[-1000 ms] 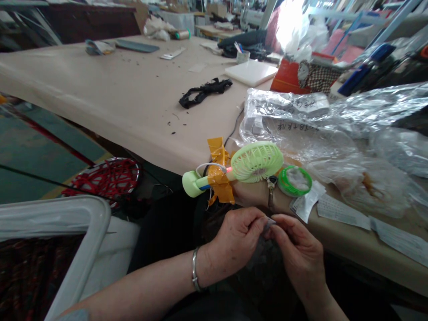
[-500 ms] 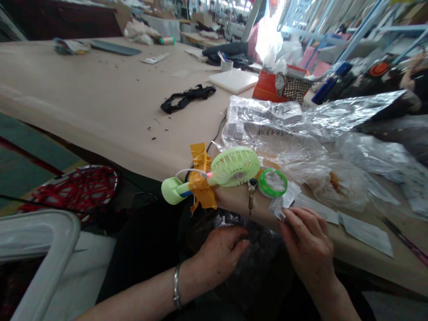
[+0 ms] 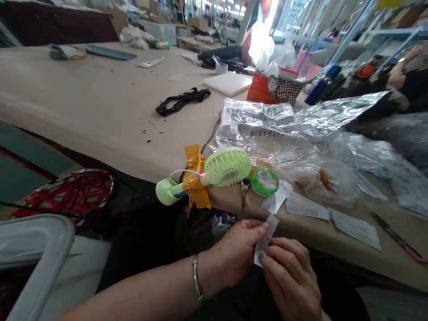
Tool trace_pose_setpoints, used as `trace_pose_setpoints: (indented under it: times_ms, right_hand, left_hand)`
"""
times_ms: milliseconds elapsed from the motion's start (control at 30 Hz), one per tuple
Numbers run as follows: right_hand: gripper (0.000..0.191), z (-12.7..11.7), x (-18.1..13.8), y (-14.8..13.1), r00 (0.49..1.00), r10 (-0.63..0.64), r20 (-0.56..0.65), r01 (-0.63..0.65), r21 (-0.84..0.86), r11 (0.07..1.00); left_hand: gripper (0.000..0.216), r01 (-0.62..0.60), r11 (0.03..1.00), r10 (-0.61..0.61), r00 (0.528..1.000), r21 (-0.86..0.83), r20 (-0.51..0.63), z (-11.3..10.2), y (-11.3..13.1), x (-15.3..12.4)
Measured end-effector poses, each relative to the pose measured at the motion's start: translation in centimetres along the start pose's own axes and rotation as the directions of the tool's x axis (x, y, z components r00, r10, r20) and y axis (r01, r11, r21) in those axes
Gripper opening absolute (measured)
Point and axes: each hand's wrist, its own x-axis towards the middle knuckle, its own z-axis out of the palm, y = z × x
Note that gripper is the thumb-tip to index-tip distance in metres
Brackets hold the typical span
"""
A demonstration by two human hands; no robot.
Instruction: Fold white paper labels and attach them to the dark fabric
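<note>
left hand (image 3: pixel 230 254), a plain silver metal bangle (image 3: pixel 195 277) at its wrist, pinches a narrow white strip (image 3: pixel 265 243) between thumb and fingers near the upper end; whether it is paper or cloth, i cannot tell. right hand (image 3: pixel 294 272), fingers curled in close, grips the same strip at its lower end. held at both ends, it is probably kept flat and steady that way. the strip is above the lap, just on the near side of the wide tan-covered table (image 3: pixel 110 102), perhaps to bring it near the eyes.

at the table edge lies a pale green plastic handheld fan (image 3: pixel 228 166), with shiny amber tape (image 3: pixel 202 198) across its handle, apparently so that it cannot slide off. beside the fan head, a small tool with a dark knob and metal tip (image 3: pixel 244 196) points toward the person. next come a round green tub with white fluff (image 3: pixel 265 182) and printed white paper slips (image 3: pixel 307 206) laid along the edge, likely for easy reach from the right. crumpled clear plastic bags (image 3: pixel 274 133) lie behind these, seemingly set back to leave the edge for smaller things.
</note>
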Motion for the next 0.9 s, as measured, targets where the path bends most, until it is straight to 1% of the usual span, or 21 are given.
trace_pose_setpoints:
  times_ms: [67, 167, 233, 300, 333, 400, 467, 600, 667, 733, 800, 900]
  right_hand:
    - [0.022, -0.2, -0.2, -0.3, 1.000, -0.017, 0.016, 0.017, 0.018, 1.000]
    - [0.027, -1.0, 0.1, 1.2, 0.999, 0.015, 0.030, -0.014, -0.016, 1.000]
    - [0.032, -1.7, 0.6, 3.1, 0.996, 0.085, 0.013, -0.083, -0.127, 0.988]
    - [0.036, -2.1, 1.0, 5.0, 0.984, 0.178, -0.021, -0.176, -0.303, 0.937]
    - [0.038, -2.2, 1.0, 5.8, 0.976, 0.216, -0.011, -0.204, -0.379, 0.903]
    - [0.040, -2.1, 0.9, 6.8, 0.968, 0.251, 0.022, -0.211, -0.474, 0.855]
    - [0.034, -1.9, 0.5, 7.1, 0.972, 0.233, 0.034, -0.186, -0.496, 0.848]
    - [0.018, -2.0, -0.4, 7.1, 0.987, 0.151, -0.049, -0.157, -0.431, 0.888]
    - [0.015, -2.2, -0.7, 7.0, 0.988, 0.132, -0.085, -0.155, -0.380, 0.912]
    - [0.016, -2.5, -0.8, 6.5, 0.987, 0.121, -0.107, -0.148, -0.304, 0.941]
    - [0.019, -2.4, -0.9, 5.4, 0.992, 0.091, -0.087, -0.105, -0.177, 0.979]
    - [0.023, -1.7, -0.8, 3.0, 1.000, 0.003, 0.013, -0.004, 0.032, 0.999]
  left_hand:
    - [0.027, -0.003, 1.000, 0.004, 0.998, 0.010, -0.063, 0.3, -0.1, 0.1]
    - [0.024, 0.032, 0.999, -0.029, 0.998, 0.042, -0.059, 0.2, -0.3, 0.0]
    - [0.025, 0.069, 0.993, -0.063, 0.996, 0.097, -0.061, 0.0, -0.4, -0.1]
    - [0.027, 0.100, 0.981, -0.087, 0.993, 0.164, -0.082, -0.3, -0.7, -0.1]
    - [0.027, 0.107, 0.976, -0.091, 0.991, 0.187, -0.094, -0.5, -0.9, -0.2]
    - [0.026, 0.122, 0.970, -0.102, 0.989, 0.210, -0.106, -0.7, -1.1, -0.2]
    - [0.022, 0.138, 0.966, -0.116, 0.987, 0.217, -0.112, -0.7, -1.3, -0.2]
    - [0.017, 0.163, 0.962, -0.136, 0.982, 0.221, -0.132, -0.3, -1.1, -0.4]
    - [0.015, 0.157, 0.963, -0.129, 0.982, 0.218, -0.140, -0.2, -1.0, -0.5]
    - [0.015, 0.162, 0.965, -0.134, 0.981, 0.204, -0.141, -0.2, -0.9, -0.5]
    - [0.017, 0.181, 0.970, -0.163, 0.980, 0.165, -0.115, -0.2, -0.9, -0.4]
    - [0.014, 0.158, 0.987, -0.156, 0.986, 0.033, -0.055, -0.2, -1.0, -0.4]
